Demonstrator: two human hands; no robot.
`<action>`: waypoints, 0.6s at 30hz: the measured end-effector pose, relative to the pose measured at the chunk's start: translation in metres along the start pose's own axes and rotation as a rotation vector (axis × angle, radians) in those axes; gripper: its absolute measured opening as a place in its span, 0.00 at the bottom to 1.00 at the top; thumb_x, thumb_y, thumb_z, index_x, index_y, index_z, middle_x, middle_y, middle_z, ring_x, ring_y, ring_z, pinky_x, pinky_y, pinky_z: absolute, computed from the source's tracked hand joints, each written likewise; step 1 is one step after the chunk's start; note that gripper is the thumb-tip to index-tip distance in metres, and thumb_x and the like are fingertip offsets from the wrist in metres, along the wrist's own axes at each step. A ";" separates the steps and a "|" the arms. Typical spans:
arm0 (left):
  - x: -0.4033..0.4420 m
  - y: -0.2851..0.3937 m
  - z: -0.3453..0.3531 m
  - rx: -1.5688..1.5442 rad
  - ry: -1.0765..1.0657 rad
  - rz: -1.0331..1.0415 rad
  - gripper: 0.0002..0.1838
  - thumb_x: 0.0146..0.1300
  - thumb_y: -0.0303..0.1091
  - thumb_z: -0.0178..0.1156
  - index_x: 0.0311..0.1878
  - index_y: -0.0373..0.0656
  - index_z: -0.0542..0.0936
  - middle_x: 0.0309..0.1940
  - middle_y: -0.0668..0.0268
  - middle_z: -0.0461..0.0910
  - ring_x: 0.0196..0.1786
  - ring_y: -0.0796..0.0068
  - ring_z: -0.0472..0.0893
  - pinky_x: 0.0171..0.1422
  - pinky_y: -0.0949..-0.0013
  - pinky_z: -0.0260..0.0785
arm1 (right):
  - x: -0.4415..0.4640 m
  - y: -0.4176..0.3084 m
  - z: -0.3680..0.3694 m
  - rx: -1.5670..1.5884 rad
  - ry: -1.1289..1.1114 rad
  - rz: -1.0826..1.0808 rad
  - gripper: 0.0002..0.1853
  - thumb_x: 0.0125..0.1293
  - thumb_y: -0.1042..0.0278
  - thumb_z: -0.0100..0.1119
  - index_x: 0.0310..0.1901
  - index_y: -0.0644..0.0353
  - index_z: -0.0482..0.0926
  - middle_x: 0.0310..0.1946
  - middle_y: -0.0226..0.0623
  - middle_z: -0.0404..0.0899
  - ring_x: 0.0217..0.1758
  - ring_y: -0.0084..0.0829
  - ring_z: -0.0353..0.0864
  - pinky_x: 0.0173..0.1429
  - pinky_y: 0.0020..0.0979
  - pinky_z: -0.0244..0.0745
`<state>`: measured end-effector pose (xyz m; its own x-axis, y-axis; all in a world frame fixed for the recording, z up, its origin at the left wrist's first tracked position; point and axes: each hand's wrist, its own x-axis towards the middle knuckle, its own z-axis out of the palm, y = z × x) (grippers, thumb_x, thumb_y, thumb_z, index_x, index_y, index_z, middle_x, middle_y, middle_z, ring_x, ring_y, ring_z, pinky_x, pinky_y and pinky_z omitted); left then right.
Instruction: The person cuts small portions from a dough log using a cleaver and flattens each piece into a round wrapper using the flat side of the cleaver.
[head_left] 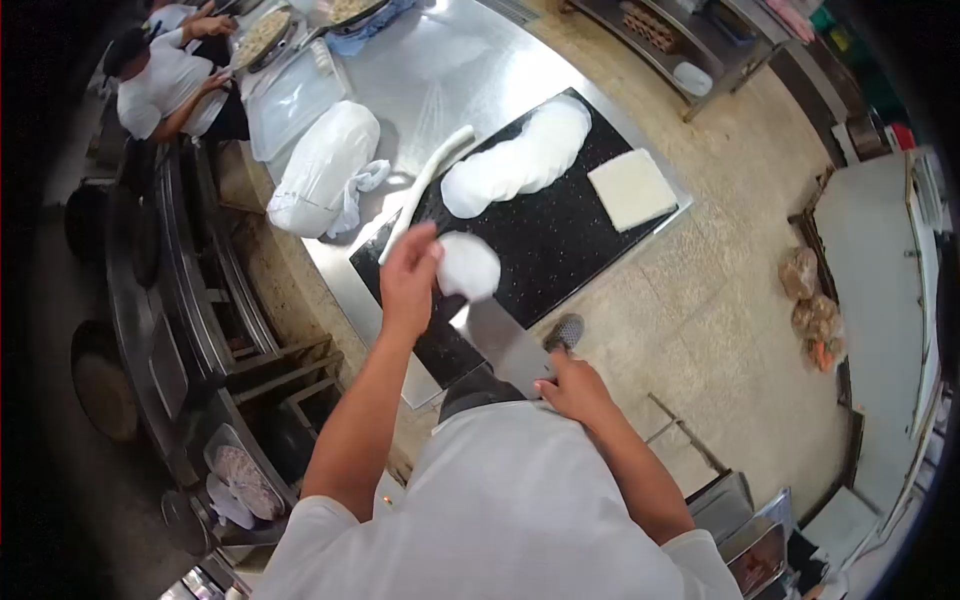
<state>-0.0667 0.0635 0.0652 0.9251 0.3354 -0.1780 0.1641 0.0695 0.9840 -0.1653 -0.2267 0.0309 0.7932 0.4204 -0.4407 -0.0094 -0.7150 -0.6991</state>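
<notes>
My left hand [408, 285] has its thumb and fingers closed at the left edge of a thin round dough wrapper [470, 266], which is slightly blurred. In my right hand [578, 388] is the handle of a wide-bladed cleaver [512, 345], its blade pointing towards the wrapper. Both hands are over the near part of a black speckled board [535, 245]. A row of overlapping dough wrappers [520, 160] lies farther up the board. Along the board's left edge runs a long dough rope [425, 185].
A stuffed white plastic bag [330, 165] sits left of the board on the steel table [455, 60]. A square whitish pad [633, 190] lies at the board's right corner. Two co-workers [185, 85] stand at the far left near large pans [262, 40]. Shelving [690, 45] stands across the floor.
</notes>
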 end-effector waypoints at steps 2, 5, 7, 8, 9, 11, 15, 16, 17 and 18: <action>0.039 0.012 0.017 -0.135 0.072 -0.105 0.22 0.75 0.29 0.61 0.70 0.42 0.73 0.49 0.65 0.82 0.46 0.78 0.82 0.50 0.70 0.76 | -0.003 0.015 -0.021 0.080 -0.022 0.065 0.21 0.66 0.59 0.69 0.51 0.66 0.75 0.39 0.59 0.86 0.45 0.59 0.87 0.49 0.53 0.80; 0.086 -0.026 0.010 -0.200 0.070 -0.204 0.26 0.75 0.29 0.60 0.74 0.43 0.68 0.52 0.63 0.81 0.47 0.74 0.82 0.54 0.67 0.77 | -0.005 0.012 -0.055 0.188 0.049 0.101 0.19 0.67 0.59 0.70 0.48 0.66 0.76 0.40 0.57 0.87 0.44 0.54 0.89 0.49 0.46 0.82; 0.091 -0.029 0.012 -0.024 0.184 -0.161 0.30 0.75 0.31 0.61 0.77 0.44 0.65 0.55 0.62 0.80 0.50 0.74 0.81 0.56 0.67 0.77 | -0.003 0.009 -0.078 0.210 0.140 0.057 0.18 0.69 0.58 0.69 0.45 0.67 0.77 0.40 0.56 0.88 0.44 0.50 0.91 0.48 0.43 0.83; 0.086 -0.032 0.010 0.023 0.204 -0.108 0.31 0.72 0.32 0.64 0.75 0.42 0.68 0.59 0.56 0.78 0.54 0.67 0.80 0.58 0.63 0.76 | -0.001 0.010 -0.086 0.326 0.248 0.004 0.17 0.71 0.58 0.67 0.43 0.67 0.77 0.37 0.52 0.88 0.39 0.44 0.90 0.45 0.41 0.83; 0.076 -0.031 0.001 0.027 0.206 -0.105 0.31 0.72 0.32 0.64 0.75 0.42 0.68 0.59 0.56 0.78 0.54 0.67 0.80 0.58 0.63 0.76 | 0.002 0.012 -0.091 0.447 0.356 -0.045 0.16 0.73 0.58 0.66 0.41 0.66 0.77 0.33 0.47 0.88 0.35 0.39 0.89 0.42 0.39 0.82; 0.052 -0.029 -0.023 0.885 0.198 0.367 0.29 0.65 0.32 0.68 0.69 0.39 0.75 0.55 0.51 0.79 0.52 0.53 0.80 0.59 0.55 0.74 | 0.024 0.037 -0.097 0.591 0.453 -0.079 0.15 0.75 0.58 0.63 0.41 0.64 0.77 0.31 0.42 0.85 0.32 0.33 0.86 0.38 0.36 0.80; 0.026 -0.058 -0.066 1.007 0.444 0.473 0.19 0.62 0.35 0.73 0.54 0.39 0.82 0.47 0.52 0.80 0.56 0.47 0.77 0.66 0.49 0.66 | 0.091 0.047 -0.099 1.081 0.638 0.056 0.09 0.79 0.60 0.55 0.44 0.57 0.74 0.25 0.30 0.75 0.23 0.25 0.76 0.29 0.30 0.74; 0.025 -0.062 -0.078 1.003 0.347 0.395 0.17 0.62 0.36 0.74 0.50 0.40 0.82 0.43 0.55 0.80 0.51 0.48 0.78 0.59 0.50 0.70 | 0.097 0.052 -0.095 1.075 0.634 0.052 0.09 0.79 0.60 0.55 0.44 0.57 0.74 0.25 0.30 0.75 0.23 0.25 0.76 0.29 0.30 0.74; 0.026 -0.067 -0.087 0.996 0.357 0.392 0.17 0.62 0.36 0.74 0.50 0.40 0.82 0.43 0.55 0.80 0.51 0.48 0.78 0.59 0.50 0.70 | 0.103 0.055 -0.092 1.122 0.619 0.218 0.08 0.79 0.61 0.54 0.45 0.56 0.72 0.25 0.30 0.74 0.23 0.24 0.75 0.27 0.30 0.73; 0.027 -0.063 -0.090 0.932 0.289 0.372 0.17 0.62 0.36 0.74 0.50 0.41 0.82 0.42 0.55 0.80 0.48 0.49 0.79 0.55 0.51 0.71 | 0.110 0.052 -0.089 1.161 0.600 0.384 0.07 0.80 0.62 0.53 0.46 0.55 0.70 0.25 0.30 0.73 0.22 0.24 0.75 0.26 0.29 0.73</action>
<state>-0.0825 0.1528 -0.0029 0.8743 0.4075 0.2636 0.1983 -0.7957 0.5724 -0.0244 -0.2672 -0.0038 0.7623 -0.2151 -0.6104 -0.5534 0.2724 -0.7872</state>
